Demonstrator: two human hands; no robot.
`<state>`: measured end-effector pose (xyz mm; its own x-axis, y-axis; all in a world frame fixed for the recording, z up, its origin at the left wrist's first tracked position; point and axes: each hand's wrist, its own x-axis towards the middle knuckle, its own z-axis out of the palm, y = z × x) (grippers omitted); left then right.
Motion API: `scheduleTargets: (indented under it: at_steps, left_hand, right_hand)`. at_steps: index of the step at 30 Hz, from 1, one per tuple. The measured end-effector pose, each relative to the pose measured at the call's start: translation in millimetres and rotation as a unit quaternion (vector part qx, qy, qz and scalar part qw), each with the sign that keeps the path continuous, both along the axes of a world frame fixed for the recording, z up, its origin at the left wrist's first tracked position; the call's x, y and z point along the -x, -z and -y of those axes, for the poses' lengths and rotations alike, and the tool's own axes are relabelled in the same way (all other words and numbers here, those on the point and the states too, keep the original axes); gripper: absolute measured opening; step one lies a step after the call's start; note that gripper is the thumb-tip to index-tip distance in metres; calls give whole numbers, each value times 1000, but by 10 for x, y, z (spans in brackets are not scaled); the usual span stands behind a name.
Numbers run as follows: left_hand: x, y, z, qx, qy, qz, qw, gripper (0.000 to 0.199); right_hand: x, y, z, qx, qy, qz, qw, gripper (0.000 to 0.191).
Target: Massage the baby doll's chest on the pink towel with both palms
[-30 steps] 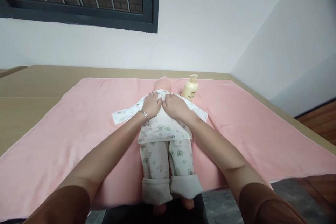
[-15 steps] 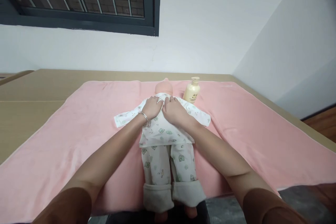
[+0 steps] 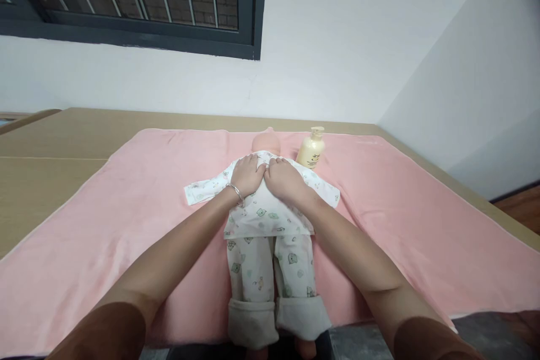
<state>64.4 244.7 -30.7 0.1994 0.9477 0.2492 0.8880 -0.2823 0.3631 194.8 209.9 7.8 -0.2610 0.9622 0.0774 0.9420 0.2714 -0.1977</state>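
A baby doll (image 3: 270,219) in a white printed top and trousers with turned-up cuffs lies stretched out, its head (image 3: 266,143) pointing away from me. Whether its front or back is up, I cannot tell. My left hand (image 3: 248,174), with a silver bangle at the wrist, rests flat on the upper torso, fingers pointing toward the head. Beside it, my right hand (image 3: 284,180) lies flat on the same part, the two thumbs close together. Neither hand grips anything. Both sleeves of the top spread out sideways, and the feet poke out below the cuffs.
Under the doll a pink blanket (image 3: 139,225) covers much of the tan tabletop (image 3: 54,180). Right of the doll's head stands a cream pump bottle (image 3: 311,150). Behind is a white wall (image 3: 320,39) with a dark-framed barred window (image 3: 189,34).
Both hands have slid slightly toward me on the torso and their fingers sit a little lower. The camera view has shifted slightly. The doll and bottle lie as before.
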Motion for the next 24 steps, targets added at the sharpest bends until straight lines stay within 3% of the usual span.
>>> scheduleTargets:
  at_steps: [6, 12, 16, 20, 24]
  left_hand:
    - [1, 201, -41, -59, -10, 83, 995, 45]
    - [36, 380, -49, -128, -15, 221, 967, 41]
    - [38, 438, -47, -163, -10, 263, 951, 43]
    - [48, 451, -58, -160, -5, 275, 948, 41]
    - [67, 470, -53, -162, 12, 297, 941, 35]
  right_hand:
    - [-58, 128, -209, 1, 65, -93, 994, 57]
    - [-75, -93, -12, -84, 29, -208, 974, 53]
    - [-82, -76, 21, -110, 51, -155, 980, 57]
    - [-21, 27, 14, -47, -10, -54, 997, 53]
    - [13, 20, 42, -73, -44, -64, 994, 47]
